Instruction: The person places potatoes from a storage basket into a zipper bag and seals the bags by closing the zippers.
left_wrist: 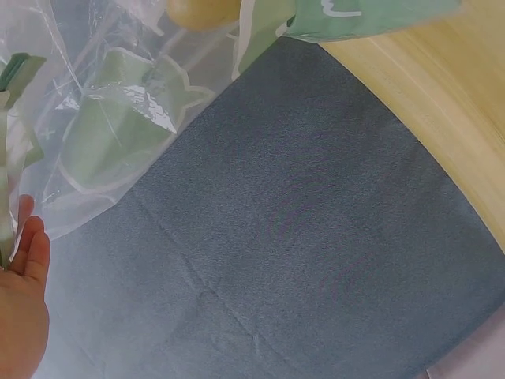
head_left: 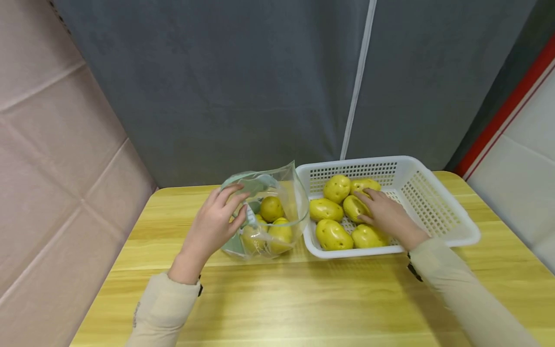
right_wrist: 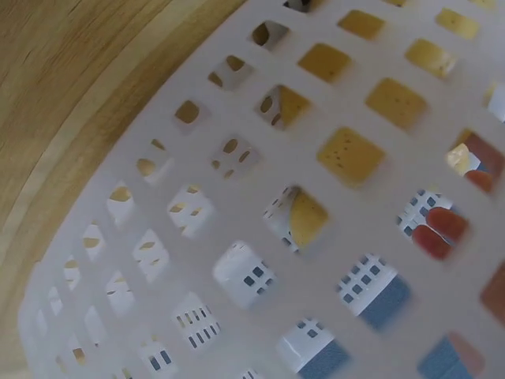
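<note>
A clear bag (head_left: 256, 182) with green printing stands upright, its mouth agape, with at least three potatoes (head_left: 271, 208) showing inside. Just to its right, a white basket (head_left: 427, 205) with pierced walls holds six visible yellow potatoes (head_left: 334, 234), bunched toward its left half; bare mesh floor shows to the right of them. The left hand (head_left: 212, 219) holds the bag's left rim, fingers and thumb curved around the plastic. The right hand (head_left: 386, 212) reaches over the basket's near rim, its fingers and thumb clamped on one potato (head_left: 354, 207) near the middle of the cluster. The bag's right side comes up against the basket's left rim, so hardly any gap lies between them. Both sit near the far edge of the wooden counter (head_left: 303, 299), where a dark grey curtain (head_left: 225, 86) rises close behind. A padded panel (head_left: 47, 159) borders the left side and a white panel (head_left: 520, 178) the right; bare wood runs from both containers toward the person.
</note>
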